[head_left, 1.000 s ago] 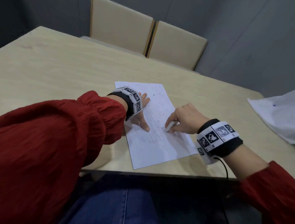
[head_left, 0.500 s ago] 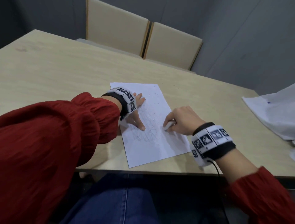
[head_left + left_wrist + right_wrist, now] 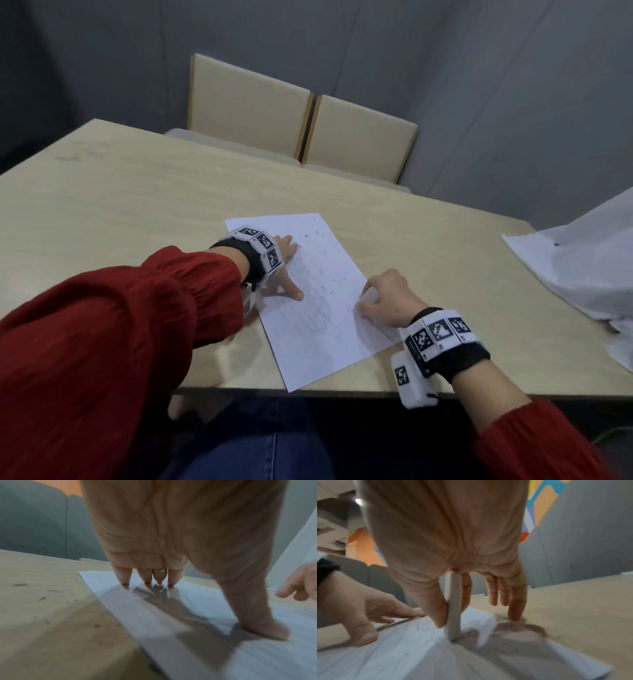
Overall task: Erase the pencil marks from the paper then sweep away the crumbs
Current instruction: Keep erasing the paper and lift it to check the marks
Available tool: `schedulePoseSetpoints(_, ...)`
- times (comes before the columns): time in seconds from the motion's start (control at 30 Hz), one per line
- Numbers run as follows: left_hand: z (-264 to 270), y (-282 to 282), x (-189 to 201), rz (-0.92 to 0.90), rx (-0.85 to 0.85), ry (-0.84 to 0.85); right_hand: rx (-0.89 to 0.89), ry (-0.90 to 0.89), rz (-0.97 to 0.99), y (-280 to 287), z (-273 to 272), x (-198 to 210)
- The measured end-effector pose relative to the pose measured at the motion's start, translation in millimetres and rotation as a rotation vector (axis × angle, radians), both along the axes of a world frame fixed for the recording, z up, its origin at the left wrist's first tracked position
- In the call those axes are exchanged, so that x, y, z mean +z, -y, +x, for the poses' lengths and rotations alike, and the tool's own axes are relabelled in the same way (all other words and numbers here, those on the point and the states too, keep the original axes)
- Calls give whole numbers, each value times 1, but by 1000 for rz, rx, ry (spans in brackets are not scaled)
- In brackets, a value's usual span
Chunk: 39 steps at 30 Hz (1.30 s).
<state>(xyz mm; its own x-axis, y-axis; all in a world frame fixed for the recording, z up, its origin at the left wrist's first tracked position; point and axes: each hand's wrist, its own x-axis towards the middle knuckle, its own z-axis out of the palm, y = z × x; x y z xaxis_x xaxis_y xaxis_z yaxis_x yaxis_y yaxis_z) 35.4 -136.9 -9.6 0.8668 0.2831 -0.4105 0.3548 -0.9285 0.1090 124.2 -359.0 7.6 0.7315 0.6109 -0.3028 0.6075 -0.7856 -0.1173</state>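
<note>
A white sheet of paper (image 3: 318, 329) lies near the table's front edge, with faint pencil lines and dark eraser crumbs (image 3: 325, 287) on it. My left hand (image 3: 286, 267) presses it flat, fingers spread and straight; the fingertips (image 3: 147, 584) and thumb touch the paper (image 3: 188, 635). My right hand (image 3: 380, 298) pinches a white eraser (image 3: 368, 295) at the sheet's right edge. In the right wrist view the eraser (image 3: 453, 608) stands on end between thumb and forefinger, its lower tip on the paper (image 3: 402, 649).
The pale wooden table (image 3: 137, 205) stretches far to the left and back. White sheets or cloth (image 3: 575, 267) lie at the right edge. Two beige chairs (image 3: 301, 126) stand behind the table against a grey wall. Crumbs dot the bare table (image 3: 42, 599) left of the paper.
My right hand with the eraser has slid from the middle of the sheet toward its right edge. The left hand keeps pressing the paper. The head view has tilted up.
</note>
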Motion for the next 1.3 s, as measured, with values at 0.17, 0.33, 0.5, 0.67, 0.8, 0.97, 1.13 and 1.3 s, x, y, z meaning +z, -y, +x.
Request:
schedulePoseSetpoints(0.17, 8, -19, 4, 21, 86, 65, -131, -103, 2, -12, 14, 5)
schedulePoseSetpoints(0.33, -3, -6, 15, -72, 181, 200, -94, -160, 73, -20, 15, 12)
schedulePoseSetpoints(0.5, -6, 2, 22, -130, 217, 369, -52, 27, 310, -36, 10, 21)
schedulePoseSetpoints(0.67, -11, -12, 37, -167, 364, 548, -75, 189, 617, -51, 18, 48)
schedulePoseSetpoints(0.8, -12, -31, 35, -339, 580, 706, -144, 213, 968, -55, 24, 65)
schedulePoseSetpoints(0.97, -9, -36, 35, -517, 717, 849, -151, 57, 1252, -48, 30, 73)
schedulePoseSetpoints(1.13, 0, -31, 49, -821, 783, 980, -163, -32, 1367, -39, 38, 75)
schedulePoseSetpoints(1.3, -1, -18, 65, -1082, 773, 1054, -192, -164, 1499, -33, 34, 75)
